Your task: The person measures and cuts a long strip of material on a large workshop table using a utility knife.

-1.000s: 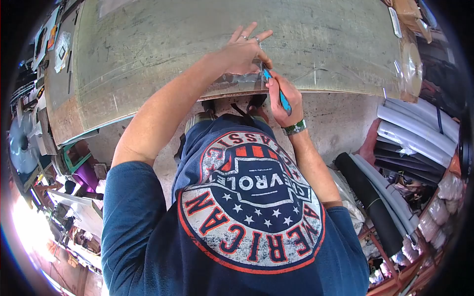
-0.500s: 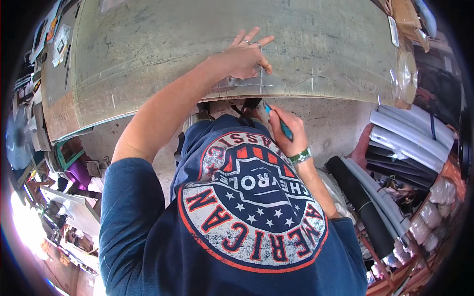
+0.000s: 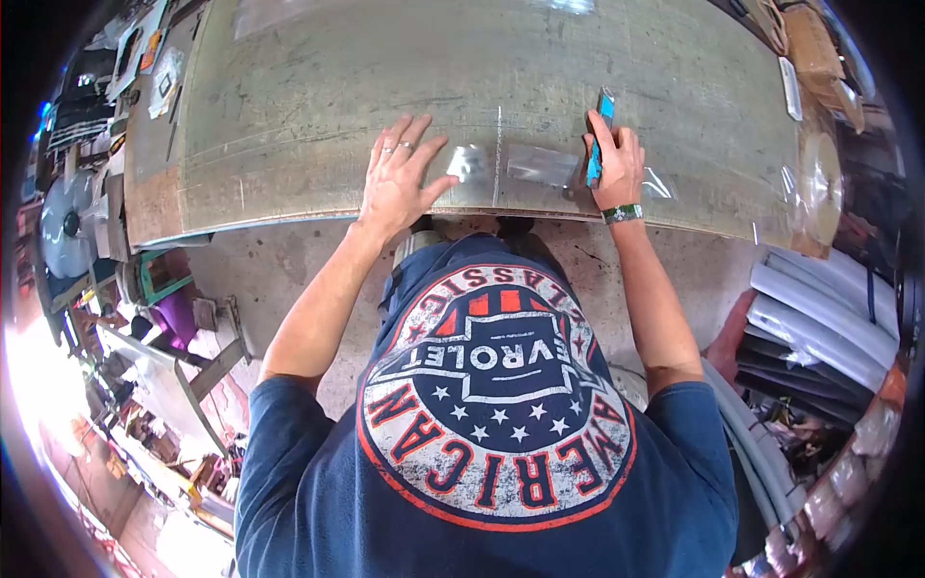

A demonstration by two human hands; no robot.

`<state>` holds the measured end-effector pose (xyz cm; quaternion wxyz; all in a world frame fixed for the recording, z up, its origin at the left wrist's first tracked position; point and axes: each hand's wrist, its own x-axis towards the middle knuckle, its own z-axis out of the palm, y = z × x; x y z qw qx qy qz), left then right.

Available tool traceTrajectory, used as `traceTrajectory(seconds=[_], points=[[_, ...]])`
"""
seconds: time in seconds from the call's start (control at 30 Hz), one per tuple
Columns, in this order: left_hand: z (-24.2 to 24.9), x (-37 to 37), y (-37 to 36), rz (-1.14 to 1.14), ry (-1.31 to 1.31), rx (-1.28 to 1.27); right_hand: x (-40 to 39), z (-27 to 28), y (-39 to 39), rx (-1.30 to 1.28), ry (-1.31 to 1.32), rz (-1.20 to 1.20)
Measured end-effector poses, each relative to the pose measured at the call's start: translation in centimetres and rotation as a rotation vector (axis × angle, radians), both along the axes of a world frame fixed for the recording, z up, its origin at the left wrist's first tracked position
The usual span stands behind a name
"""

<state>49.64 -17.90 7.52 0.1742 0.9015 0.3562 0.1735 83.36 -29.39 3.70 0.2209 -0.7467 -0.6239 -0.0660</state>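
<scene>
My left hand [image 3: 397,183] rests on the worn, greenish worktable [image 3: 318,87] close to its front edge, fingers spread and flat. My right hand [image 3: 621,169] is at the table's front on the other side, closed around a blue utility knife [image 3: 594,166] whose tip points away from me. Between the hands, a thin speckled white line [image 3: 498,154] runs toward the edge. A shiny clear plastic piece [image 3: 469,164] lies just right of my left thumb. Another clear plastic strip [image 3: 544,166] lies between that line and the knife.
A roll of clear material [image 3: 824,178] stands at the table's right end. Below it, grey and white rolls [image 3: 819,313] are stacked. A cardboard box [image 3: 814,48] sits at the back right. To the left are a fan [image 3: 69,226] and a cluttered bench.
My left hand has shifted left, off the white line. My right hand has risen from below the table edge to over the tabletop, still holding the knife.
</scene>
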Motion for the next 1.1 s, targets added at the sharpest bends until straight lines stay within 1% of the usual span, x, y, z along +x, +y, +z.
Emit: traceTrajectory(seconds=[0.1,0.13,0.23,0.33,0.43,0.47,0.53,0.57,0.63,0.67,0.7,0.73,0.83,0.87,0.93,1.03,1.07,1.1], points=[[-0.3,-0.1,0.0,0.024,-0.045,-0.031,1.2,0.2,0.9,-0.034,0.0,0.068],[0.0,0.2,-0.1,0.051,-0.066,-0.035,1.5,0.1,1.3,-0.095,0.012,0.058],[-0.1,0.3,0.4,0.092,-0.113,-0.056,2.1,0.0,2.3,-0.054,0.054,0.051],[0.3,0.3,0.3,0.137,-0.137,-0.154,2.0,0.5,2.7,0.108,0.1,0.055],[0.5,0.5,0.2,0.272,-0.285,-0.354,1.7,0.6,2.9,0.195,0.168,0.016],[0.6,0.3,0.5,0.304,-0.291,-0.389,1.6,0.8,2.8,0.24,0.206,-0.002],[1.2,0.2,1.4,0.346,-0.308,-0.467,0.5,2.3,3.1,0.338,0.176,0.009],[1.4,0.5,1.9,0.327,-0.368,-0.536,-0.2,3.2,3.2,0.386,0.154,0.013],[2.2,0.9,3.0,0.295,-0.493,-0.664,-3.8,5.8,3.7,0.274,0.308,0.099],[2.5,1.3,3.6,0.218,-0.553,-0.684,-6.1,7.1,4.3,0.118,0.548,0.116],[3.2,1.8,4.2,0.162,-0.596,-0.713,-8.6,7.7,5.2,0.054,0.933,0.145],[4.2,2.5,4.9,0.106,-0.639,-0.737,-9.7,7.4,6.2,-0.292,1.482,0.13],[5.2,3.5,7.2,-0.011,-0.749,-0.816,-11.8,8.5,10.4,-0.447,1.842,0.135],[5.1,3.4,8.0,-0.033,-0.781,-0.844,-12.1,8.8,11.7,-0.425,1.838,0.113],[5.3,2.7,9.7,-0.065,-0.823,-0.999,-12.4,9.0,13.5,-0.406,1.84,0.075],[6.1,1.0,12.4,-0.058,-0.838,-1.221,-14.2,10.6,15.9,-0.619,2.036,-0.083],[5.2,0.3,13.5,-0.122,-0.757,-1.246,-14.6,10.2,16.4,-0.586,2.068,-0.046],[4.3,0.3,14.0,-0.175,-0.807,-1.06,-14.8,9.4,16.6,-0.55,2.098,-0.017]])
